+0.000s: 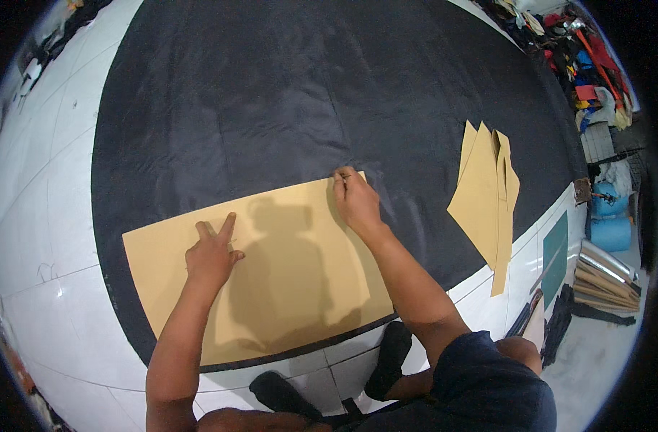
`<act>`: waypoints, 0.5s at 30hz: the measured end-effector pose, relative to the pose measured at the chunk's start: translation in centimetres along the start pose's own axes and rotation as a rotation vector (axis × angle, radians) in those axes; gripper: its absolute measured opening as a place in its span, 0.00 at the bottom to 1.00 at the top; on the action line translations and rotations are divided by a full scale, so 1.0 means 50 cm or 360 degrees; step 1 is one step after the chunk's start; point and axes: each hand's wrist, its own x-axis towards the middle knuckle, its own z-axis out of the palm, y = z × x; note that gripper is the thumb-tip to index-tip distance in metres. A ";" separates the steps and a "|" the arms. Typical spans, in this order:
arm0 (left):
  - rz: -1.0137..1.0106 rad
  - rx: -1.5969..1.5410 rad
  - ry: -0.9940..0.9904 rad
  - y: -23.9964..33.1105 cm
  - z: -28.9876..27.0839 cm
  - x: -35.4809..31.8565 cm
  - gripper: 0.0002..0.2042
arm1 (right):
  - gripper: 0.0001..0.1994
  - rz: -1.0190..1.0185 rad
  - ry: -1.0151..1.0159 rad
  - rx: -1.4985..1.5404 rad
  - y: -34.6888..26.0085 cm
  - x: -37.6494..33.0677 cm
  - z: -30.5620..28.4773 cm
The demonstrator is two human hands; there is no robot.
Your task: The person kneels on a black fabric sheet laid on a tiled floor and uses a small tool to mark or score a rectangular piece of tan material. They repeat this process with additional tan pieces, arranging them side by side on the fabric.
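Note:
A large tan sheet of card or stiff paper (163, 288) lies flat on a wide black cloth (235, 93). My left hand (212, 253) presses on the sheet near its far edge, left of its middle, with fingers spread. At the far edge, close to the right corner, my right hand (356, 198) is closed in a pinch with its fingertips over the edge. Whatever small thing it pinches is too hidden to name. My shadow falls across the middle of the sheet.
Several pointed tan card pieces (480, 187) lie overlapping on the cloth at the right. Beyond are a green mat (555, 255), rolls of material (606, 277), a blue roll (610, 234) and a jumbled heap (595, 65). White floor tiles (41, 216) border the cloth; my feet stand at its near edge.

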 end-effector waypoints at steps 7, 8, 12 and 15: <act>-0.0001 -0.0023 0.0004 -0.001 0.003 0.000 0.44 | 0.13 -0.0305 -0.0218 0.0155 -0.098 -0.018 0.096; 0.0004 -0.0039 0.0007 0.000 0.002 0.000 0.44 | 0.12 -0.0424 -0.0145 0.0201 -0.108 -0.020 0.114; 0.0002 -0.0039 -0.0060 0.005 -0.007 0.001 0.43 | 0.12 -0.0573 -0.0198 0.0387 -0.127 -0.020 0.157; -0.0006 -0.0085 -0.0028 -0.005 -0.001 -0.005 0.43 | 0.14 -0.0287 -0.0318 0.0168 -0.115 -0.018 0.128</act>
